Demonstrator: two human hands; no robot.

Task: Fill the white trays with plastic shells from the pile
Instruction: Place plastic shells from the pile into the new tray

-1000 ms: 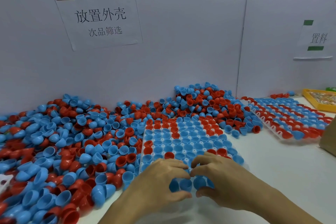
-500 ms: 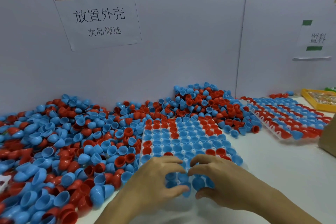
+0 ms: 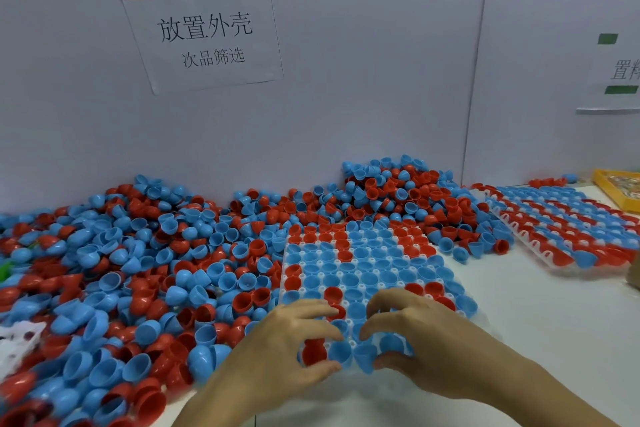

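A white tray (image 3: 284,274) lies in the middle of the table, most of its cups holding blue and red shells. Left of it and behind it spreads the big pile of loose shells (image 3: 138,270). Both hands work at the tray's near edge. My left hand (image 3: 287,350) curls over that edge and pinches a red shell (image 3: 313,352) between thumb and fingers. My right hand (image 3: 426,347) is curled beside it, fingers and thumb round a blue shell (image 3: 393,345). Two more blue shells (image 3: 353,355) sit between the hands.
A second filled tray (image 3: 519,229) lies at the far right, with a yellow tray (image 3: 616,191) behind it. An empty white tray piece (image 3: 17,340) pokes out of the pile at the left edge. A grey wall with paper signs closes the back.
Both hands have stayed at the tray's near edge. A red shell now shows under my left fingers where only blue shells showed before, and my fingertips have drawn slightly apart.
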